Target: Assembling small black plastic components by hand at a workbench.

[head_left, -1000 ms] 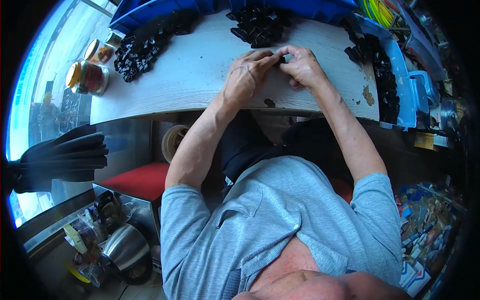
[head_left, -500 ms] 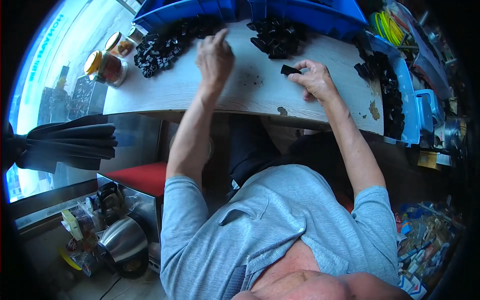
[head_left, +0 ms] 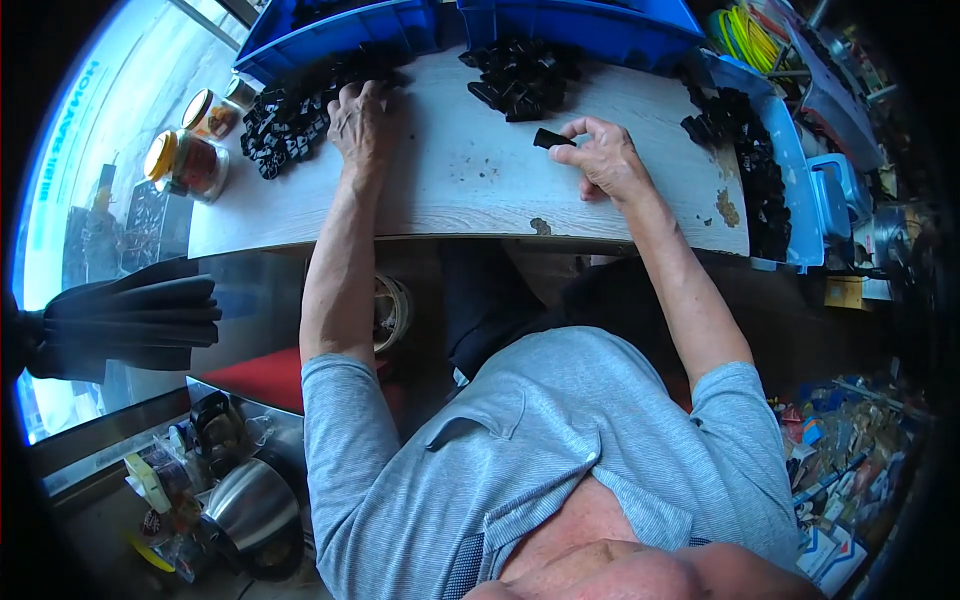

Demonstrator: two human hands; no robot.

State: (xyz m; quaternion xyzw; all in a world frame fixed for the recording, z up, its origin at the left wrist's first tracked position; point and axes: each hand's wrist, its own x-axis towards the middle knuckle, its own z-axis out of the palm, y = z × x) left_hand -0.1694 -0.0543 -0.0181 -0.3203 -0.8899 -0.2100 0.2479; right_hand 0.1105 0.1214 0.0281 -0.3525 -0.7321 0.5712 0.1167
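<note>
Between the thumb and fingers of my right hand (head_left: 608, 160) is a small black rectangular plastic piece (head_left: 552, 139), held above the table. My left hand (head_left: 360, 125) reaches into the edge of the left pile of black plastic parts (head_left: 290, 125). Its fingers are bent and spread, with the tips hidden among the parts. A second heap of black parts (head_left: 525, 75) lies farther back, beyond my right hand. The pale wood-grain table (head_left: 440, 180) lies beneath both hands.
Two blue bins (head_left: 345, 38) stand along the table's back edge. A light blue tray (head_left: 800, 190) with black parts borders the right side. Jars with yellow (head_left: 160, 155) and orange contents (head_left: 210, 115) stand at the left. Worn patches (head_left: 727, 208) mark the table's right edge.
My left hand has moved left, from above the table's middle to the left pile. The right hand still holds the black piece. The whole view has shifted slightly.
</note>
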